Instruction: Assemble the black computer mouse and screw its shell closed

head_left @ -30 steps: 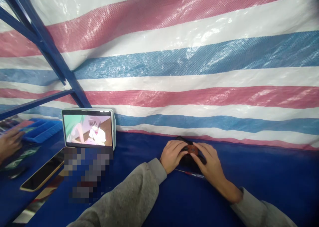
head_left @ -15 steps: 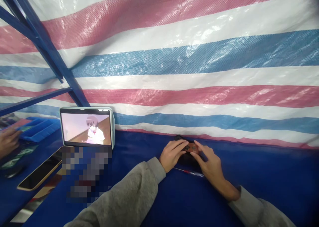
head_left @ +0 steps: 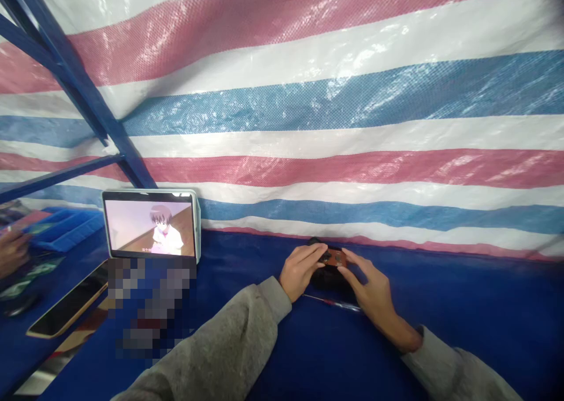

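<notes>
A small reddish-brown board (head_left: 336, 258) with dark parts on it sits between my hands, over a dark object (head_left: 328, 279) whose shape is partly hidden. My left hand (head_left: 301, 272) grips the board's left end with bent fingers. At the right end, my right hand (head_left: 372, 285) pinches it between thumb and forefinger. Just below my hands, a thin screwdriver-like tool (head_left: 337, 303) with a red and clear handle lies on the blue table.
A tablet (head_left: 150, 223) showing a cartoon stands at the left, with a phone (head_left: 68, 301) in front of it. Farther left are a blue tray (head_left: 68, 233) and another person's hand (head_left: 13, 251). Striped sheeting (head_left: 352, 166) hangs behind the table, and a blue metal frame (head_left: 83, 95) slants at the left.
More of the brown board shows between my fingers. The view has shifted slightly, and my hands keep nearly the same pose.
</notes>
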The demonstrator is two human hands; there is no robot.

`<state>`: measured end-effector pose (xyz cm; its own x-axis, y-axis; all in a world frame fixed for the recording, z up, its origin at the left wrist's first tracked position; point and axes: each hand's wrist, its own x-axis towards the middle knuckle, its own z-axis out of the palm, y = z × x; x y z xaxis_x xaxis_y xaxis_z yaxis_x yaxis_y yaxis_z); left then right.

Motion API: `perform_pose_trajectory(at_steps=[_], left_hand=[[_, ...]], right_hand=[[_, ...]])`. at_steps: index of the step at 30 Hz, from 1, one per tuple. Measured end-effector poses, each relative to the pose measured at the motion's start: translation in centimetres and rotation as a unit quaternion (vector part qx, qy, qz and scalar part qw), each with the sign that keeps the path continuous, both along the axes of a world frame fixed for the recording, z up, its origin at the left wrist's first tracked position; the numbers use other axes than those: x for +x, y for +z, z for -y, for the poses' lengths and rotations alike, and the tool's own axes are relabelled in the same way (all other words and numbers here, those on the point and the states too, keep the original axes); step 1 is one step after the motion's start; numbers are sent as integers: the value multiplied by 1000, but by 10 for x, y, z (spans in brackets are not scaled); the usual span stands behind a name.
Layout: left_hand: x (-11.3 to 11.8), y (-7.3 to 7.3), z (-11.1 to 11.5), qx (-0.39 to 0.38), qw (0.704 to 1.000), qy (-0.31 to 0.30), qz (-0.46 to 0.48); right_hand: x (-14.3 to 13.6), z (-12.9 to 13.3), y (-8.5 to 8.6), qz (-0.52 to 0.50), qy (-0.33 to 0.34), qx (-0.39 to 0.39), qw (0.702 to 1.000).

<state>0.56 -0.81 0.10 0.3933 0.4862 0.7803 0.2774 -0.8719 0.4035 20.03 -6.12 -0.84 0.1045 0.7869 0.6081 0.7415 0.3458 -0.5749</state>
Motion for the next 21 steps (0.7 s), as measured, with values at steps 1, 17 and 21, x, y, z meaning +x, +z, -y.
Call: perform_pose_trajectory(at_steps=[1,17,21], left_hand=[[0,0,0,1,1000,2,2],[-1,1,3,-38,998,-43,20],[-2,1,4,-37,998,-34,25]], right_hand=[[0,0,0,-5,1,3,1000],[0,1,-1,-42,19,-11,999],[0,1,1,-42,22,2,999]])
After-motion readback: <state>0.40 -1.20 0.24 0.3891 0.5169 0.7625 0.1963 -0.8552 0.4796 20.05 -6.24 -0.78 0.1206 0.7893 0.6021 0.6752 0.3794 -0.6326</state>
